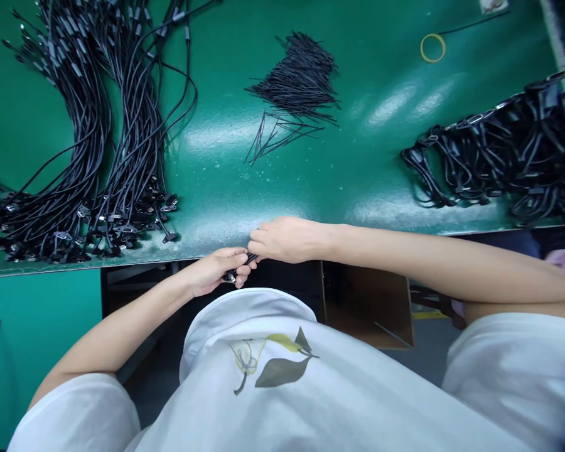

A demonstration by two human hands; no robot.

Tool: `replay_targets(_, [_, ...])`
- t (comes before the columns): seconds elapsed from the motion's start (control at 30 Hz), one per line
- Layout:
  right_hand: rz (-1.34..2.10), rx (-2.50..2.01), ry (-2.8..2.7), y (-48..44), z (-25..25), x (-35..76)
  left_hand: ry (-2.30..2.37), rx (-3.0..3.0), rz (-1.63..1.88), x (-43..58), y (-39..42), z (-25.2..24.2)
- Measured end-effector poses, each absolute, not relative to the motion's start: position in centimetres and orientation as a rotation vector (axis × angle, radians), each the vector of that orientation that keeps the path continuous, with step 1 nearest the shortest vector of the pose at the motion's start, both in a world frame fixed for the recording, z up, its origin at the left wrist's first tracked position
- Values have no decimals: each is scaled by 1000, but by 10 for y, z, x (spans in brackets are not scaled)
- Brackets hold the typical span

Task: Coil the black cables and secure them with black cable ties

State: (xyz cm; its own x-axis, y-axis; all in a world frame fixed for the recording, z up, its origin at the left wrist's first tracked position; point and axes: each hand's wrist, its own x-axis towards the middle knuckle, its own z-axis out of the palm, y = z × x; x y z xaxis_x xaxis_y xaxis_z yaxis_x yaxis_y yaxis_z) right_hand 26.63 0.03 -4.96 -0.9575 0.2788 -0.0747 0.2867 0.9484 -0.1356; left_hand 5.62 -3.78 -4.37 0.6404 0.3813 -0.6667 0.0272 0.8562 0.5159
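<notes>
Just past the near edge of the green table [358, 182], my left hand [214, 271] is closed around a folded black cable [251, 257]. A connector with a shiny metal end [230, 276] pokes out below its fingers. My right hand [285, 240] meets it from the right, fingertips pinched together at the cable's other end. What those right fingertips hold is hidden behind the hand. Further back on the table lies a pile of thin black ties [301, 78], with several loose ties [275, 139] in front of it.
Long straight black cables [87, 144] with connectors fill the table's left side. Folded, tied cable bundles [489, 150] lie in a row at the right. A yellow ring [432, 48] rests at the back right. Below the table edge stands an open cardboard box [370, 307].
</notes>
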Motion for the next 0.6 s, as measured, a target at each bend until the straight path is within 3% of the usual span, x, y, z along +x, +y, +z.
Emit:
replay_targets(0.27, [-288, 533, 3201, 11, -46, 274, 872, 343, 310, 63, -32, -35])
replay_targets(0.43, [-335, 1256, 3323, -6, -37, 262, 982, 221, 749, 68, -20, -39])
replay_targets(0.6, [-418, 1515, 3331, -37, -62, 217, 1053, 252, 935, 76, -16, -41])
